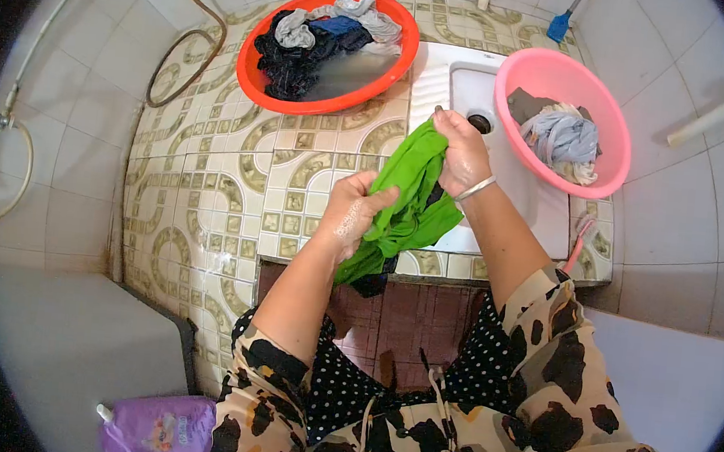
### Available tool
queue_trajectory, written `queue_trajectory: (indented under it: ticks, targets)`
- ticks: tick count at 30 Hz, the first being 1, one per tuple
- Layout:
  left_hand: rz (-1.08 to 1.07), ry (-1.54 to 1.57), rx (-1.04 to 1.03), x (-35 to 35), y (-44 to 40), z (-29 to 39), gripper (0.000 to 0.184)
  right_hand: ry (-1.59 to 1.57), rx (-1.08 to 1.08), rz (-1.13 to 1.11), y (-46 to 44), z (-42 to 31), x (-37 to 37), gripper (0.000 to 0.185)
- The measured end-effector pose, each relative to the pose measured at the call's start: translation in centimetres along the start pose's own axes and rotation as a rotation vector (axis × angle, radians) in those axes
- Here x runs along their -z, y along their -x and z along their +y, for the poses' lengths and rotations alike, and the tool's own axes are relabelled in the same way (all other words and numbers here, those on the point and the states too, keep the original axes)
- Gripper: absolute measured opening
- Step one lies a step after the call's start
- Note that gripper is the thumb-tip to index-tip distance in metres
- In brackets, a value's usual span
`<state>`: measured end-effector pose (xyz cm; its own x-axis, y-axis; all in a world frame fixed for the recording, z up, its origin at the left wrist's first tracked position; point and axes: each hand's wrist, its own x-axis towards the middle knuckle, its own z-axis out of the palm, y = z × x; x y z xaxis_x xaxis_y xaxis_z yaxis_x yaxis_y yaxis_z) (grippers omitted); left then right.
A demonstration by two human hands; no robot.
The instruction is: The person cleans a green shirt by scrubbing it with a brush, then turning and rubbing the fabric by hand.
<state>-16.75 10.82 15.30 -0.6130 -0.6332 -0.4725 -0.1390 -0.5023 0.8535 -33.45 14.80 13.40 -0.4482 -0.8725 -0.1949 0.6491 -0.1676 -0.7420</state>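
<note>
A wet-looking green cloth (408,191) with some dark parts is stretched between my two hands over the edge of the tiled ledge. My left hand (354,212), with suds on its wrist, grips the cloth's left side, thumb on top. Higher up, my right hand (463,153) is closed on the cloth's upper end and wears a silver bangle at the wrist. The lower end of the cloth hangs past the ledge's front edge.
An orange-red basin (257,96) holds dark and grey clothes in murky water. A pink basin (614,102) with grey and white clothes rests on the white squat pan (552,221). A pink brush (580,241) lies at right. A purple pouch (159,432) is at lower left.
</note>
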Motion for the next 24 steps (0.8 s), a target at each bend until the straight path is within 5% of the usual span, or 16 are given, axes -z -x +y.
queue_trajectory:
  ticks: [3, 5, 7, 9, 11, 12, 13, 15, 19, 21, 22, 24]
  targets:
    - [-0.023, -0.032, -0.088, 0.3, -0.2, 0.4, 0.021, -0.031, 0.006, 0.055, -0.2, -0.2, 0.1, 0.011]
    - [-0.005, 0.319, -0.233, 0.0, -0.1, 0.6, 0.016, 0.021, 0.04, 0.096, -0.1, 0.1, -0.3, 0.01]
    - [0.037, 0.452, -0.144, -0.3, 0.3, 1.1, 0.014, 0.591, 0.287, -0.06, 1.0, 0.8, -2.3, 0.01]
    - [0.141, 0.725, 0.157, -0.6, 0.8, 1.7, 0.027, 0.804, 0.417, -0.432, 4.6, 2.0, -5.5, 0.013]
    - [0.136, 0.729, 0.153, -0.9, 0.1, 0.1, 0.029, 1.331, 0.888, -0.504, 8.5, 4.4, -7.6, 0.02]
    - [0.131, 0.733, 0.146, -1.1, -0.3, -1.3, 0.03, 1.334, 0.959, -0.237, 7.3, 8.7, -5.8, 0.023]
    - [0.127, 0.739, 0.141, -1.4, -0.5, -2.7, 0.032, 1.337, 0.947, -0.232, 5.9, 7.7, -4.9, 0.023]
    - [0.115, 0.732, 0.14, -2.4, -0.6, -3.3, 0.034, 1.544, 0.23, -0.044, 1.5, 3.8, -3.0, 0.02]
    - [0.032, 0.634, 0.132, 0.5, -2.8, -4.1, 0.033, 1.514, 0.357, -0.028, 4.2, 4.0, -5.1, 0.023]
    - [-0.697, 0.851, 0.172, 7.8, -8.5, -10.2, 0.034, 1.325, 0.894, -0.471, 7.8, 4.7, -6.7, 0.029]
    - [-0.697, 0.854, 0.173, 5.8, -6.8, -7.6, 0.034, 1.251, 0.978, -0.447, 7.5, 5.2, -6.4, 0.029]
    - [-0.256, 0.753, 0.175, -1.8, -1.0, -4.5, 0.036, 1.426, 0.8, -0.257, 3.4, 3.8, -3.3, 0.028]
